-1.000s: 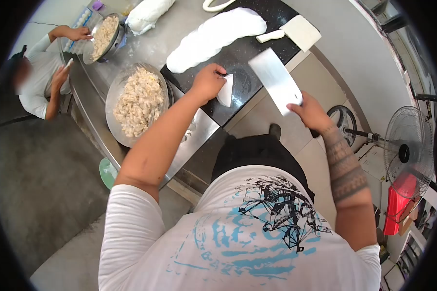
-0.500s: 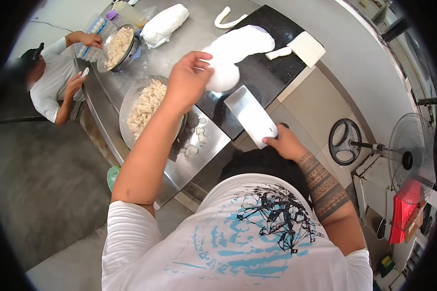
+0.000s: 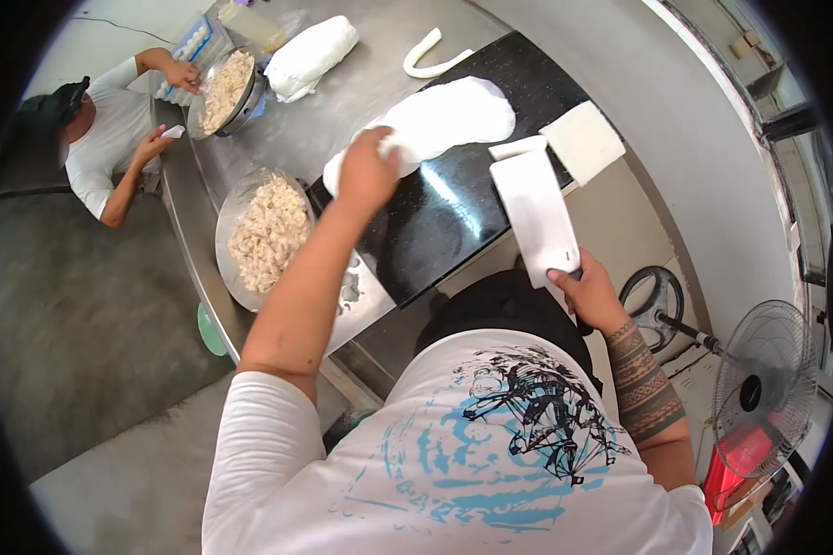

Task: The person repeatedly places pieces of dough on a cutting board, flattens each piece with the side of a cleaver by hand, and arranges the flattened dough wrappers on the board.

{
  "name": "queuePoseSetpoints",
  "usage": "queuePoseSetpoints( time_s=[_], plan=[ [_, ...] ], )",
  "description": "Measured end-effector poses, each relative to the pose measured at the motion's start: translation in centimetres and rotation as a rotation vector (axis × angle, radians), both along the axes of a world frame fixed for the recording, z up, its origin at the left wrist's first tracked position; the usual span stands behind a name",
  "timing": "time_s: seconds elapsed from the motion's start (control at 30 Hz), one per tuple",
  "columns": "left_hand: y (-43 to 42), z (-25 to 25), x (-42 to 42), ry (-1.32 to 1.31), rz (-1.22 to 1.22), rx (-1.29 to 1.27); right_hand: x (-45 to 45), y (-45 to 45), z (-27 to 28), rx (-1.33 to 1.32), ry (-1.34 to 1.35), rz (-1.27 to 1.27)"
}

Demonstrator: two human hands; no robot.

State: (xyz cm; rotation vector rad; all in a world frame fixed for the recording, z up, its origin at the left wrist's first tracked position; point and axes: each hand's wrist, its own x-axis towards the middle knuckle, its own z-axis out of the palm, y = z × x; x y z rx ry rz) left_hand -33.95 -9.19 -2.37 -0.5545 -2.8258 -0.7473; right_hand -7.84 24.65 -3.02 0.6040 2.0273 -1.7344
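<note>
My right hand (image 3: 590,289) grips a cleaver (image 3: 535,208) by its handle, the broad pale blade pointing away from me over the table edge. Flat white dough rounds (image 3: 453,116) lie overlapping in a row on the black work surface. Over the near left end of that row is my left hand (image 3: 370,174), its fingers smeared by motion, so their grip is unclear. A short dough strip (image 3: 518,148) lies just beyond the blade tip, beside a square off-white slab (image 3: 583,141).
A bowl of chunky filling (image 3: 270,231) stands left of my forearm. Farther back are a large dough lump (image 3: 313,57) and a curved dough rope (image 3: 426,63). Across the table a co-worker (image 3: 111,129) works by another filling bowl (image 3: 227,92). A fan (image 3: 766,388) stands at right.
My left hand has moved slightly down, and dough now stretches farther left beneath it. The cleaver has swung right and more upright, its tip now near the short strip.
</note>
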Motion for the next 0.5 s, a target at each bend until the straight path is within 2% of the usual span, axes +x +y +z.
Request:
queuePoseSetpoints(
  time_s=[0.1, 0.17, 0.2, 0.3, 0.33, 0.43, 0.5],
  plan=[
    [8.7, -1.5, 3.1, -0.075, -0.131, 0.053, -1.5, 3.0, 0.6, -0.080, 0.077, -0.092],
    [12.9, -2.1, 4.5, -0.038, -0.160, 0.125, -2.5, 4.3, 1.1, -0.111, 0.129, -0.129],
    [14.2, -2.9, 4.8, 0.005, -0.167, 0.164, -3.3, 4.9, 1.7, -0.103, 0.059, -0.118],
    [15.8, -4.7, 4.7, -0.080, -0.100, 0.147, -4.4, 5.9, 1.3, 0.387, 0.269, 0.153],
    [15.9, -4.8, 4.9, -0.023, -0.099, 0.204, -4.7, 5.8, 1.6, 0.496, 0.526, 0.214],
    [15.5, -4.1, 6.4, -0.189, 0.003, 0.265, -5.3, 5.5, 3.4, 0.698, 0.521, 0.369],
    [15.0, -4.8, 6.8, -0.137, -0.009, 0.233, -6.1, 5.2, 5.1, 0.782, 0.503, 0.516]
  ],
)
